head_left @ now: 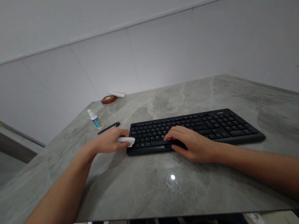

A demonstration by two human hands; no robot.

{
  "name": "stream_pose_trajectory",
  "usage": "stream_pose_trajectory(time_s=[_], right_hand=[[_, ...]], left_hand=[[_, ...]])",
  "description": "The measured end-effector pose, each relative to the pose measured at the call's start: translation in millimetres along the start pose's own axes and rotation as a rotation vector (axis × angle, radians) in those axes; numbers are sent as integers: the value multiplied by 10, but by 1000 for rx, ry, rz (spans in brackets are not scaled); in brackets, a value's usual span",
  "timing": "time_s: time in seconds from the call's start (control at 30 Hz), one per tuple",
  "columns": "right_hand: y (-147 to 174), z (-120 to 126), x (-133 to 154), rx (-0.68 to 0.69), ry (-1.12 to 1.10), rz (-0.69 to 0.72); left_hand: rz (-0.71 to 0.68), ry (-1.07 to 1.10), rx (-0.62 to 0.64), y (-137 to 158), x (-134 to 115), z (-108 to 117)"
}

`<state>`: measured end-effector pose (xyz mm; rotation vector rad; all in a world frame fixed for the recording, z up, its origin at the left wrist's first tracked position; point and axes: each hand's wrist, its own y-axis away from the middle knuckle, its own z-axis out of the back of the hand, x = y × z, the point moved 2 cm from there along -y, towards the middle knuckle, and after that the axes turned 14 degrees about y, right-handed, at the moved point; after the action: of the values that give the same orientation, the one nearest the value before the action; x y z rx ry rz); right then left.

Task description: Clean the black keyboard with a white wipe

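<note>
A black keyboard lies flat on the grey marbled table. At its left end, my left hand is closed around a small white thing, perhaps a folded wipe. The tip of the white thing is over the lower left keys; whether it touches them I cannot tell. My right hand rests across the front middle of the keyboard, fingers apart and slightly bent, thumb at the front edge. Some keys are hidden beneath it. A white spray bottle with a blue and yellow label stands beyond my left hand.
A slim black object lies between the bottle and the keyboard. At the table's far left corner are a reddish-brown box and a white strip. A pale panelled wall stands behind the table.
</note>
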<state>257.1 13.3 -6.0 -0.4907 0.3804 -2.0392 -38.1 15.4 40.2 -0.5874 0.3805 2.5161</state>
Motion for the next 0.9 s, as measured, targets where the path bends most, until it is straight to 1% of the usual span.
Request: stream_pose_trajectory(time_s=[0.07, 0.23, 0.5, 0.63, 0.8, 0.9], right_hand=[[1, -1, -1, 1, 3, 9], [6, -1, -1, 3, 13, 16], [8, 5, 0, 13, 7, 8], [4, 4, 3, 11, 4, 8], [6, -7, -3, 29, 10, 3], [9, -10, -8, 34, 10, 6]], left_hand=[[2, -3, -8, 4, 15, 14], [8, 67, 65, 3, -15, -15], [107, 64, 111, 56, 14, 36], [51, 74, 75, 33, -29, 14], [-34, 42, 2, -35, -38, -58], [-32, 42, 26, -23, -10, -43]])
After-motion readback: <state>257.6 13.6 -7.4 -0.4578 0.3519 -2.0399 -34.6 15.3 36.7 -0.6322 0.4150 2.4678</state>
